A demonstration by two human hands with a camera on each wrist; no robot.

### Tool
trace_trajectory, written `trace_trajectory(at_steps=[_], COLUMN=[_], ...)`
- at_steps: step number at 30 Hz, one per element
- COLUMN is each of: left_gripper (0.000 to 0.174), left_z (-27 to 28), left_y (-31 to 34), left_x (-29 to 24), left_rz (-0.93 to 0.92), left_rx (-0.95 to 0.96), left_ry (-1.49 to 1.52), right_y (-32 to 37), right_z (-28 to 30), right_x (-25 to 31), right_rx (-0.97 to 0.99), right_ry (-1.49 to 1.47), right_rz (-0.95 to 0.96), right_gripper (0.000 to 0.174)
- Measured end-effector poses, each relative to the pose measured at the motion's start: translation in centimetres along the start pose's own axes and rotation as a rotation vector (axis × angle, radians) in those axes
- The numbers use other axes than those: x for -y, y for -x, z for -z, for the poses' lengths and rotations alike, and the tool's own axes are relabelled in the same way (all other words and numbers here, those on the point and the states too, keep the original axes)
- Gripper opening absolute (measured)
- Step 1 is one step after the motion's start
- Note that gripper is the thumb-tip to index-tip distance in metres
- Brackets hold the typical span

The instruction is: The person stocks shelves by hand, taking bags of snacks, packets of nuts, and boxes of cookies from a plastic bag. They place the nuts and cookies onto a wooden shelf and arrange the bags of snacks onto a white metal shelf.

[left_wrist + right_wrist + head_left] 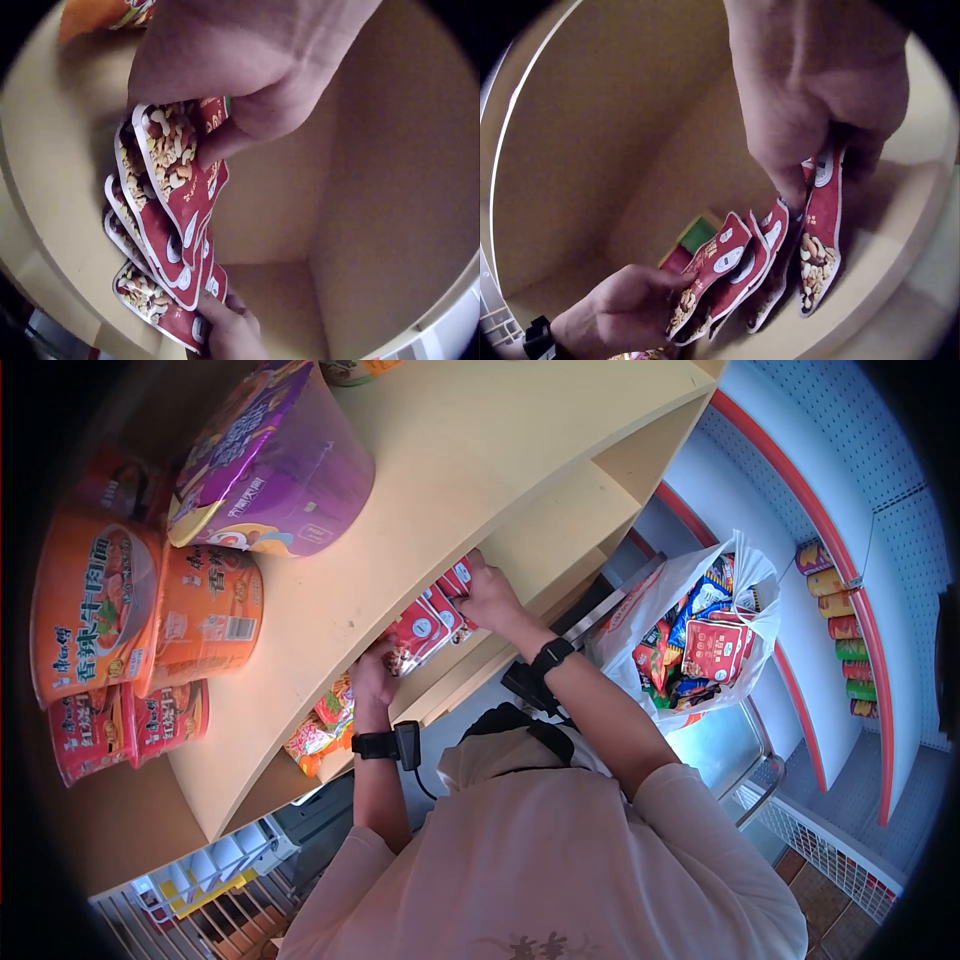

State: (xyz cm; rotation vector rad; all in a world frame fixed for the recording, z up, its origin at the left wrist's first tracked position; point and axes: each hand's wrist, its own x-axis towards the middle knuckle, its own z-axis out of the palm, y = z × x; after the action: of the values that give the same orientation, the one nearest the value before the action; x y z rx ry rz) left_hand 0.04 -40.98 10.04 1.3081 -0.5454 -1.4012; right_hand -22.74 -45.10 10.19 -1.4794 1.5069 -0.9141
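Several red snack packets with nut pictures [418, 630] stand in an overlapping row on the wooden shelf, between the two hands. The left hand [372, 675] grips the packets at the left end of the row; in the left wrist view its thumb lies on the front packet [171, 161]. At the other end, the right hand [490, 598] pinches a packet [822, 232] between thumb and fingers, with its fingertips partly hidden behind the packet in the right wrist view.
Noodle tubs, purple [290, 480] and orange [100, 610], stand on the upper board. Colourful bags [333, 710] lie left of the packets. A white plastic bag [745, 575] full of snacks sits at the right, before grey shelves with red edges [800, 705].
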Motion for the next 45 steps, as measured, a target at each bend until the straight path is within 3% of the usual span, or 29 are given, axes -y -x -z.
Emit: trace_trajectory(at_steps=[4,6,8,12,14,17,21,23,24,26,27,28,29,32,37,38,40,41,45], left_gripper=[0.06,0.063,0.067,0.073,0.079,0.084,0.094,0.109,0.109,0.121,0.111,0.113,0.114,0.109,0.101,0.101,0.1,0.1,0.101], left_z=[-1.1,0.7,3.4,1.2,0.0,0.7,-1.3,-1.3,-1.5,-2.3,-1.8,-2.3,-1.5,0.0,-0.6,-1.3,-1.1,-1.5,-3.3], left_y=[0.8,-0.5,-2.8,-0.7,0.2,-0.7,1.2,1.6,2.0,2.6,1.9,1.8,1.0,-0.6,0.5,1.1,0.6,0.9,1.8], left_x=[-1.7,-0.8,0.9,0.7,0.7,0.4,-1.1,-0.1,-0.3,-0.4,0.0,-0.3,0.4,1.0,0.4,0.0,0.5,0.6,1.0], left_rz=[-0.036,-0.085,-0.241,-0.277,-0.433,-0.276,-0.152,-0.46,-0.461,-0.716,-0.939,-0.932,-0.975,-1.015,-0.898,-0.883,-0.975,-0.975,-0.947], left_rx=[-0.113,-0.076,-0.154,-0.122,-0.148,-0.01,0.132,-0.028,-0.02,0.079,0.12,0.232,0.207,0.269,0.278,0.284,0.274,0.276,0.218], left_ry=[-0.065,-0.145,-0.808,-0.83,-0.841,-1.053,-0.894,-1.421,-1.421,-1.475,-1.51,-1.484,-1.607,-1.63,-1.578,-1.578,-1.558,-1.556,-1.594], right_y=[0.2,0.0,-0.7,-2.5,-2.9,-3.3,-3.1,-2.9,-2.5,-1.3,-0.1,1.7,4.0,12.2,22.0,23.4,25.4,26.1,25.3], right_z=[0.6,0.9,0.6,0.5,0.3,-0.5,-1.8,-1.8,-1.6,-0.3,0.9,2.7,4.8,12.8,20.7,22.1,24.5,25.4,27.3], right_x=[0.3,-0.1,-0.8,-2.5,-2.7,-2.2,-0.9,-0.8,-1.2,-2.6,-3.1,-3.3,-3.5,-3.3,-13.7,-16.2,-20.9,-22.3,-23.5], right_rx=[0.024,0.038,0.049,-0.034,-0.037,-0.12,-0.076,-0.059,-0.065,-0.19,-0.207,-0.236,-0.263,-0.186,-0.753,-0.827,-0.925,-0.905,-0.744], right_ry=[-0.063,-0.14,-0.218,-0.211,-0.213,-0.165,-0.142,-0.121,-0.119,-0.094,-0.076,-0.042,0.0,-0.061,0.164,0.206,0.449,0.607,0.613], right_rz=[-0.02,-0.012,-0.002,-0.037,-0.015,0.009,0.021,0.013,0.009,0.163,0.144,0.235,0.316,0.216,-0.268,-0.364,-0.384,-0.38,-0.5], right_gripper=[0.075,0.07,0.064,0.044,0.04,0.038,0.04,0.04,0.04,0.037,0.037,0.034,0.031,0.025,0.022,0.025,0.04,0.054,0.067])
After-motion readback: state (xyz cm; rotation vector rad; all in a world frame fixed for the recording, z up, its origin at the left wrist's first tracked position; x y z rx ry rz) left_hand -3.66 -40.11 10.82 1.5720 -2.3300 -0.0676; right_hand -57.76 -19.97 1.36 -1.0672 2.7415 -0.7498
